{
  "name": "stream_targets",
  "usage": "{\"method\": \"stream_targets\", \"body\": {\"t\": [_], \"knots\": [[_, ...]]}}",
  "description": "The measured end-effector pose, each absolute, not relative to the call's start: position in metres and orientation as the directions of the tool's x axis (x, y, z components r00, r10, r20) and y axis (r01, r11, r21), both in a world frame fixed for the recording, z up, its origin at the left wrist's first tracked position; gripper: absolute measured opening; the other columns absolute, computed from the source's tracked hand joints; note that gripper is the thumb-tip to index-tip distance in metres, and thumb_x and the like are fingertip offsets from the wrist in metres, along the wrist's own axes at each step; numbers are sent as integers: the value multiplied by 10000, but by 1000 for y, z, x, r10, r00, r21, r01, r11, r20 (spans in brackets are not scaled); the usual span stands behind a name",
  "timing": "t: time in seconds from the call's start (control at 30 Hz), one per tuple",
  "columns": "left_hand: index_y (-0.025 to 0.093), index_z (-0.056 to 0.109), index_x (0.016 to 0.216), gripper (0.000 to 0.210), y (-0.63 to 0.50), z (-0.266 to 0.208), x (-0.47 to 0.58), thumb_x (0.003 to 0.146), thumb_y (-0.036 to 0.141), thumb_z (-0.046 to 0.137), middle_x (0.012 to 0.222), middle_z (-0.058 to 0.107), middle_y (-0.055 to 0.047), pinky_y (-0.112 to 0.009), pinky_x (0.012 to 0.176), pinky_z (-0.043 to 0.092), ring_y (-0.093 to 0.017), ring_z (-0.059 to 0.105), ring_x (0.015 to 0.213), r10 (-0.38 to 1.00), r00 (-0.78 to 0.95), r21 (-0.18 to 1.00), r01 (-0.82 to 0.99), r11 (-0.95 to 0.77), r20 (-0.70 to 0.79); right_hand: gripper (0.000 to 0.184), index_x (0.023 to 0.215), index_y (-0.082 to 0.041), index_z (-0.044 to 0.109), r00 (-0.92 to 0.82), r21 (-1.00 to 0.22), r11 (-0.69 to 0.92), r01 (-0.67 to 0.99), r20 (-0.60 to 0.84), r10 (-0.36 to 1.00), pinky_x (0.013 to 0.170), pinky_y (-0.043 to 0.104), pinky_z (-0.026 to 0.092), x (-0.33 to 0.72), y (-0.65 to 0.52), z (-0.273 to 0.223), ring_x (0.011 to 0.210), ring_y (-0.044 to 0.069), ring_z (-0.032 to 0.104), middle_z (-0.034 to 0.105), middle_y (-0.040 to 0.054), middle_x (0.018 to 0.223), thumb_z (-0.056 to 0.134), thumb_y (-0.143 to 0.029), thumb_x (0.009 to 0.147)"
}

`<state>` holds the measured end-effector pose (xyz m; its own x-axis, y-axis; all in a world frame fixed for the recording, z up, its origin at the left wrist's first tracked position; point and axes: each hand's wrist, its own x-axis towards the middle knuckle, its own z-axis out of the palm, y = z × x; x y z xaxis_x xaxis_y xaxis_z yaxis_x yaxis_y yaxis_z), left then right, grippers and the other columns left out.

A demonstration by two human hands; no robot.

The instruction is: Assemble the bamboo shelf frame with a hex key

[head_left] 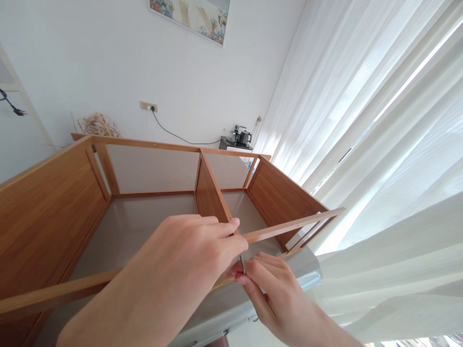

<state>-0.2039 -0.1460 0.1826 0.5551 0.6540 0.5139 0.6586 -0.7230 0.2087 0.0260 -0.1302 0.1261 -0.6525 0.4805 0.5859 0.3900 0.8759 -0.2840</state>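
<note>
A wooden cabinet frame (177, 146) with brown side panels and a middle divider panel (211, 190) stands in front of me. My left hand (202, 246) is closed over the near rail (285, 230), where it meets the divider; the wrist hides part of the rail. Just below it, my right hand (269, 289) pinches a thin bent metal hex key (242, 264) between thumb and forefinger. The upper end of the key points up to the joint under my left fingers. Whether it sits in a bolt is hidden.
The frame rests on a grey glossy table (311, 274). White curtains (361, 120) hang close on the right. Behind are a coffee maker and kettle (245, 138) on a small cabinet, a wall socket (148, 105) with a black cord, and dried straw (98, 125).
</note>
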Motion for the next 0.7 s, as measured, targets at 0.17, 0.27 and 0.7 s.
{"method": "stream_targets", "body": {"t": [0.17, 0.27, 0.7], "knots": [[332, 724, 1172, 499, -145, 178, -207, 819, -9, 637, 1201, 798, 9, -346, 864, 585, -265, 755, 1095, 673, 570, 216, 665, -715, 471, 185, 987, -183, 565, -691, -107, 899, 425, 604, 398, 598, 275, 354, 32, -131, 139, 605, 135, 408, 577, -5, 739, 425, -157, 1105], [312, 695, 1256, 521, -143, 175, -208, 853, -1, 591, 1223, 788, -13, -321, 813, 578, -245, 763, 1030, 639, 576, 183, 653, -735, 511, 175, 990, -182, 583, -713, -4, 879, 476, 584, 389, 600, 277, 342, 35, -125, 147, 624, 142, 392, 542, -9, 743, 449, -171, 1102], [273, 736, 1140, 245, -139, 169, -209, 1002, 158, 570, 1240, 783, -35, -310, 708, 554, -249, 757, 1054, 627, 552, 98, 703, -705, 550, 161, 991, -176, 607, -734, 88, 846, 526, 550, 399, 627, 288, 317, 39, -124, 158, 658, 147, 363, 513, -13, 765, 482, -117, 1074]]}}
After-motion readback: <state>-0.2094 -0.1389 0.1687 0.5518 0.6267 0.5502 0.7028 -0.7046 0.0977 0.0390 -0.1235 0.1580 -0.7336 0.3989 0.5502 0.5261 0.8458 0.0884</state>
